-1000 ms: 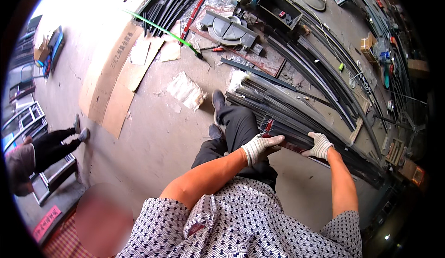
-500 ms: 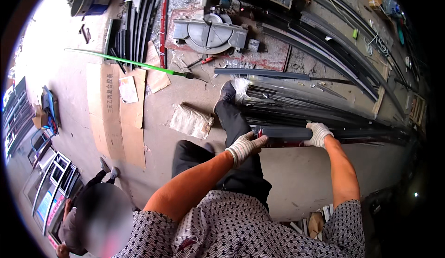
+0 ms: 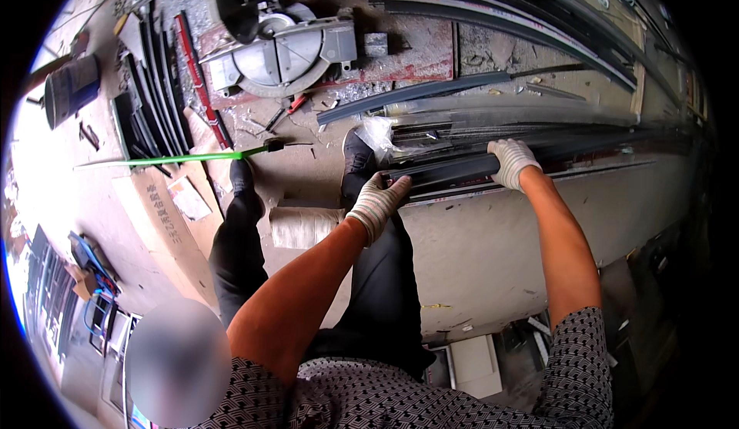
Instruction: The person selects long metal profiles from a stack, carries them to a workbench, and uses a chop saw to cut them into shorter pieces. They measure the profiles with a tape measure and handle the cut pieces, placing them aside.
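Strong white light poured in from the left, washing out that side of the grey concrete floor (image 3: 500,252) and bleaching the far end of the thin bright-green rod (image 3: 165,158). A bluish fringe edged the glare. Brightness fell away rightward, and the lower right corner sank into murky shadow. Fisheye distortion bowed the long black strips (image 3: 531,30) at the upper right, inside a black rim. A round, smooth grey blur hid part of the lower left.
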A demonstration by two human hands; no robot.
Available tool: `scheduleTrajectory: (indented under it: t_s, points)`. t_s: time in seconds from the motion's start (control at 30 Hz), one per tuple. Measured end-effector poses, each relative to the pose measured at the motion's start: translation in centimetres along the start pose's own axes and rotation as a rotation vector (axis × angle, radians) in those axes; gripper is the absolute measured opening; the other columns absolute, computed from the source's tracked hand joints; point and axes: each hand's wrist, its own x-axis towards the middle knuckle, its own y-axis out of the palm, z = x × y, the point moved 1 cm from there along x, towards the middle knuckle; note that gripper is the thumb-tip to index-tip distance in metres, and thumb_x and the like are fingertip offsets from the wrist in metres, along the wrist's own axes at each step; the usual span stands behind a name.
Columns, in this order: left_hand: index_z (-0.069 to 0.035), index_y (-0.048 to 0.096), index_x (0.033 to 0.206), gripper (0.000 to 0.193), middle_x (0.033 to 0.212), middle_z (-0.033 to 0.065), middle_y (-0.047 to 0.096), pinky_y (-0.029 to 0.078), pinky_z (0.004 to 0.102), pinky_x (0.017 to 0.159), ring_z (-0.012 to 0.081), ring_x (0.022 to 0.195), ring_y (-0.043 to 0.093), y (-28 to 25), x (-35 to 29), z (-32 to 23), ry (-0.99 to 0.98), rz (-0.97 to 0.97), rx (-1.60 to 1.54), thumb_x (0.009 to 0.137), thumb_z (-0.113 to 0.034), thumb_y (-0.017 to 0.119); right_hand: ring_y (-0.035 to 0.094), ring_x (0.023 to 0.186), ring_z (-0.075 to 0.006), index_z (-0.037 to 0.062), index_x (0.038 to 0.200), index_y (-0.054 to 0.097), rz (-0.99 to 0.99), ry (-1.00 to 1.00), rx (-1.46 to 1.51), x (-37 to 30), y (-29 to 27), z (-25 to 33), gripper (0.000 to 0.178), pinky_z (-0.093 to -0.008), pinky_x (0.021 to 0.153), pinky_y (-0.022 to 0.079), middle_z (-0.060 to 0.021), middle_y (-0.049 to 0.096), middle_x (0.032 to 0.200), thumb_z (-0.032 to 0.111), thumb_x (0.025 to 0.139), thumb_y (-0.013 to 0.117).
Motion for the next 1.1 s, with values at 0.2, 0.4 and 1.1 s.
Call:
scheduleTrajectory:
  t_s: [0.2, 0.4, 1.1]
  points:
    - [0.001, 0.051, 0.131, 0.055, 0.110, 0.0080, 0.066, 0.051, 0.0292, 0.089, 0.0156, 0.100, 0.061, -3.2, 8.2, 0.4, -0.040, 0.005, 0.215, 0.096, -0.033, 0.074, 0.054, 0.131, -0.0322, 0.0136, 0.131, 0.061, -0.056, 0.108, -0.020, 6.9, 2.1, 1.3, 0.056, -0.0405, 0.113, 0.041, -0.0137, 0.060, 0.137, 0.021, 0.080, 0.082]
    - [0.006, 0.050, 0.134, 0.062, 0.124, 0.0120, 0.062, 0.049, 0.0314, 0.095, 0.0192, 0.107, 0.060, -6.4, 16.0, 0.9, -0.050, 0.096, 0.185, 0.095, -0.037, 0.074, 0.055, 0.128, -0.0287, 0.0140, 0.123, 0.061, -0.145, 0.183, -0.023, 14.7, 5.7, 2.3, 0.049, -0.0396, 0.113, 0.038, -0.0107, 0.063, 0.128, 0.012, 0.078, 0.080]
    - [-0.002, 0.059, 0.131, 0.052, 0.124, 0.0257, 0.064, 0.051, 0.0444, 0.098, 0.0400, 0.113, 0.064, -26.0, 26.6, -1.3, 0.606, -0.087, 1.417, 0.091, -0.032, 0.070, 0.053, 0.127, -0.0364, 0.0035, 0.122, 0.060, -0.645, 0.569, 0.195, 27.0, 16.5, 10.2, 0.042, -0.0490, 0.106, 0.044, -0.0182, 0.056, 0.135, 0.026, 0.087, 0.068]
